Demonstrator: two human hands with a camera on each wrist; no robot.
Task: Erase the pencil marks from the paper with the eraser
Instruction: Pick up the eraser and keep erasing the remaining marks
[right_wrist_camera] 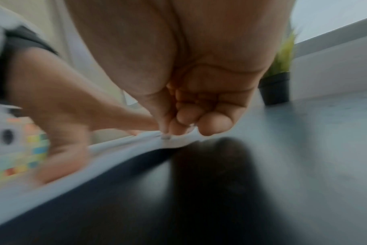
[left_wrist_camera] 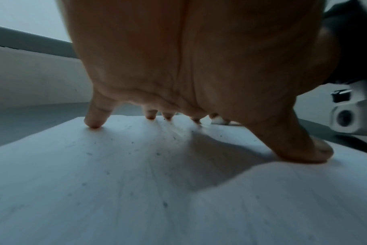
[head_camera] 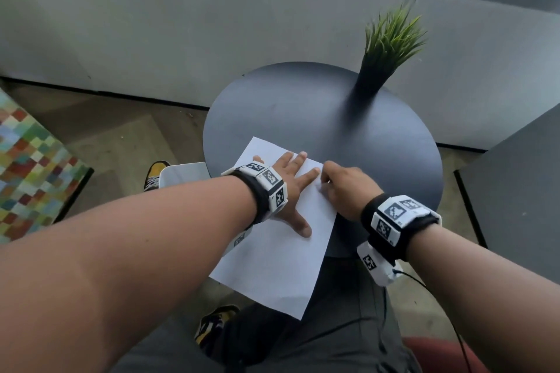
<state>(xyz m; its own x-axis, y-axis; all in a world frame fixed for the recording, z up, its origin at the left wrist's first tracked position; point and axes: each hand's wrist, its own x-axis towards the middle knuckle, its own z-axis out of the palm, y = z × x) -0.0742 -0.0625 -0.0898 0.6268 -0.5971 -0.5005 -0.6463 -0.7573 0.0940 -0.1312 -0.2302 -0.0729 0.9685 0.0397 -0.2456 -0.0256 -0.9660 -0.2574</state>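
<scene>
A white sheet of paper [head_camera: 281, 263] lies on the round dark table [head_camera: 303, 106], its near end hanging over the edge above my lap. My left hand [head_camera: 288, 191] presses flat on the sheet with fingers spread. In the left wrist view the paper [left_wrist_camera: 136, 190] shows faint grey streaks and dark crumbs. My right hand [head_camera: 345, 188] is curled at the sheet's far right edge, fingertips down. It pinches a small white eraser [left_wrist_camera: 219, 120], whose tip [right_wrist_camera: 166, 136] touches the paper [right_wrist_camera: 115, 145]. The right wrist view is blurred by motion.
A potted grass plant [head_camera: 385, 51] stands at the table's far right. A chequered colourful cushion [head_camera: 30, 166] is on the left, a grey cabinet [head_camera: 521, 191] on the right. A grey wall under a window runs behind.
</scene>
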